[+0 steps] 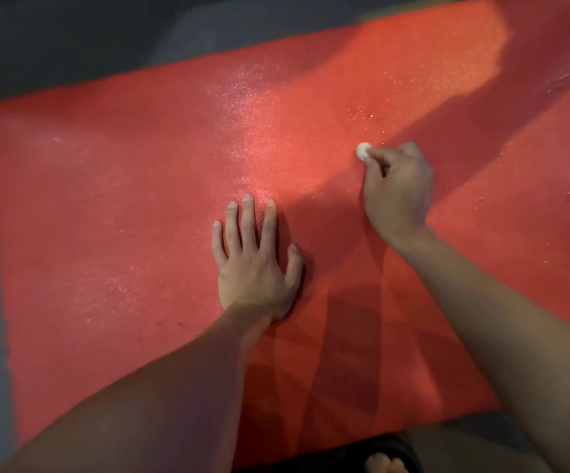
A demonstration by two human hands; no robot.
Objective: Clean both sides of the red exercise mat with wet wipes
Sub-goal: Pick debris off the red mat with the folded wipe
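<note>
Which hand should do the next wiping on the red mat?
The right hand, probably. Its fingers already pinch the small white wad of wipe against the red mat. The left hand lies flat with straight fingers, holding nothing, steadying the mat.

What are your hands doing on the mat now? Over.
Left hand flat on red mat, bracing. Right hand pinching small white wad, presumably the wipe, against mat. Wet sheen mid-mat. Nothing in the way.
</note>
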